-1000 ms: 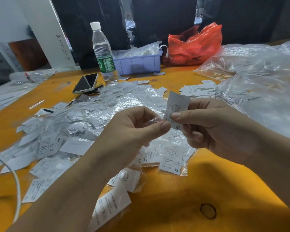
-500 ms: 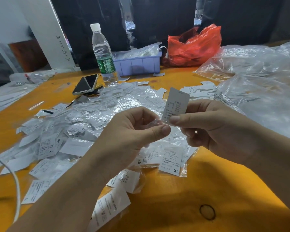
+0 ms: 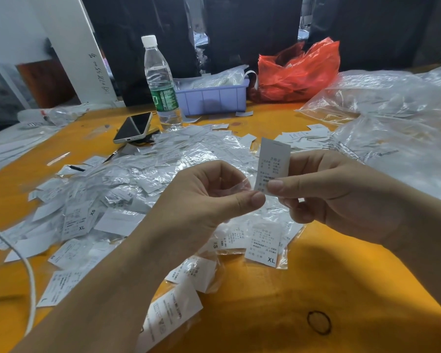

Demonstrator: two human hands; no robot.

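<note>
My right hand (image 3: 334,192) pinches the lower end of a white printed size label (image 3: 273,165) between thumb and fingers, and the label stands upright above them. My left hand (image 3: 204,200) pinches a small clear plastic sleeve (image 3: 233,188) just left of the label's bottom edge. Both hands hover over a wide pile of bagged labels (image 3: 127,189) spread on the orange table (image 3: 278,301); some show XL, XS or S.
At the back stand a water bottle (image 3: 161,85), a phone (image 3: 133,127), a purple bin (image 3: 214,98) and a red plastic bag (image 3: 298,70). Large clear bags (image 3: 392,128) fill the right side. A white cable (image 3: 28,284) curves at the left.
The label has risen out of the clear sleeve: my right hand drew it upward while my left hand kept hold of the sleeve.
</note>
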